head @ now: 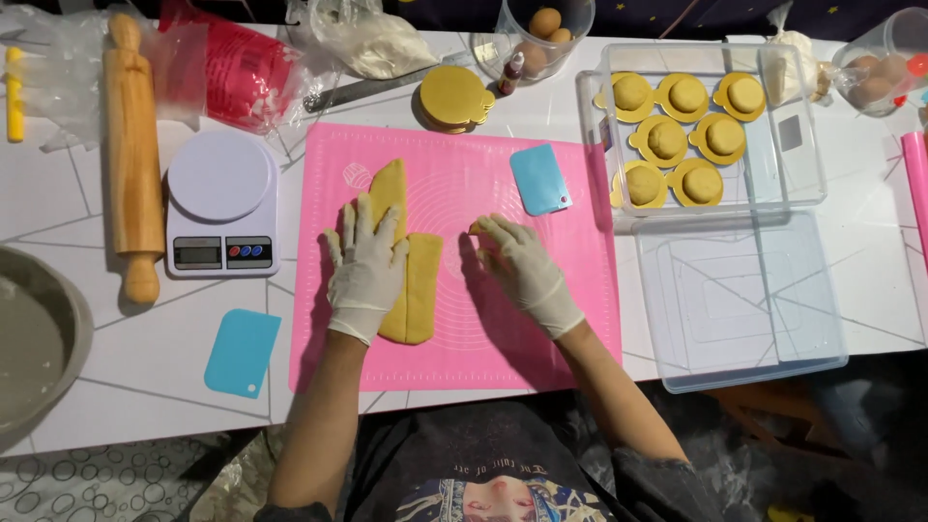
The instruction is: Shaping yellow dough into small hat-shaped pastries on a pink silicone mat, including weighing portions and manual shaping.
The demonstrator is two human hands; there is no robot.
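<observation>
A pink silicone mat (483, 319) lies on the white table in front of me. On it rests a long slab of yellow dough (418, 290). My left hand (365, 266), in a white glove, lies flat on the slab's left side with fingers spread. My right hand (522, 271), also gloved, pinches a small piece of yellow dough (477, 229) at its fingertips, just right of the slab. A blue plastic scraper (539, 180) sits on the mat's upper right.
A white kitchen scale (222, 203) and a wooden rolling pin (133, 155) lie left of the mat. A second blue scraper (242, 353) is near the front edge. A clear box (802, 126) holds several dough balls on gold discs; its lid (739, 300) lies below. A grey bowl (39, 338) sits far left.
</observation>
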